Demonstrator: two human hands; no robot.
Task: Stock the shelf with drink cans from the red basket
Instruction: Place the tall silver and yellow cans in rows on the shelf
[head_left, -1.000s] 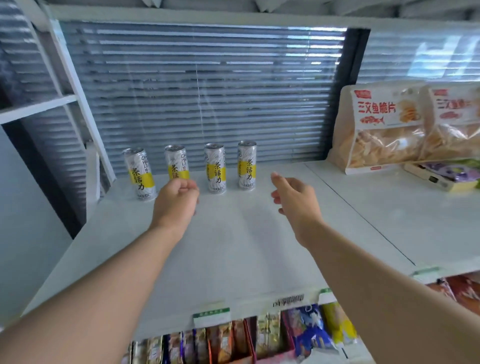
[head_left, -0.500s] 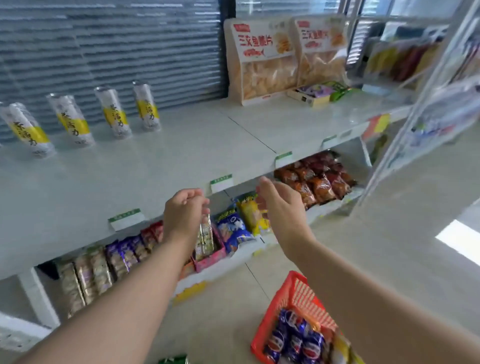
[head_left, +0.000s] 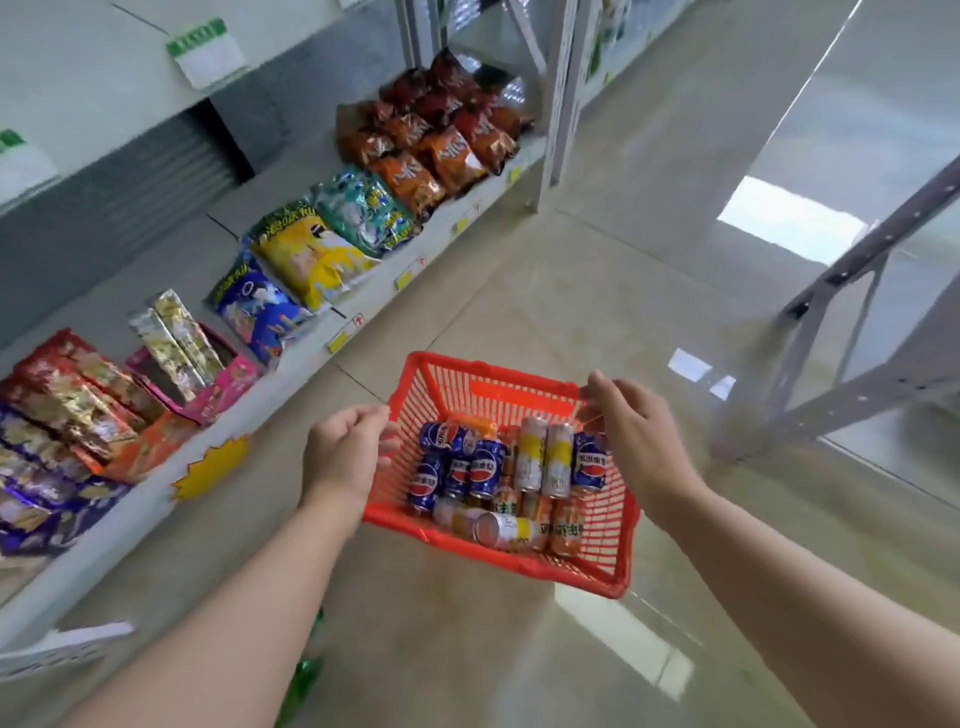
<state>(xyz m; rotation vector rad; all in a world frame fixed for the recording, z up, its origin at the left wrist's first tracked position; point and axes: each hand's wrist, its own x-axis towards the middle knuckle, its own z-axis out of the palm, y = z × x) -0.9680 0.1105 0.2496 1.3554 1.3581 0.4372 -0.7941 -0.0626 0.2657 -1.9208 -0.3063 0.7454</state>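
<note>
Left of the basket (head_left: 493, 373), snack bags (head_left: 311, 249) line the low shelf (head_left: 283, 392). Our left hand (head_left: 343, 457) hangs at the basket's left rim, fingers loosely curled and holding nothing; we cannot tell whether they touch it. The red basket sits on the floor (head_left: 467, 654), with blue cans (head_left: 460, 467), silver-yellow cans (head_left: 545, 462) and orange cans (head_left: 566, 525) inside. Over its far right corner our right hand (head_left: 636, 441) hovers, fingers spread, empty.

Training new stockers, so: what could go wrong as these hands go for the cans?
Drink cans lie jumbled in the red basket; lifting one may shift others. A silver-and-yellow can lies sideways by the near rim, awkward to grip. The left hand and right hand hover at opposite rims; reaching together could crowd them.
</note>
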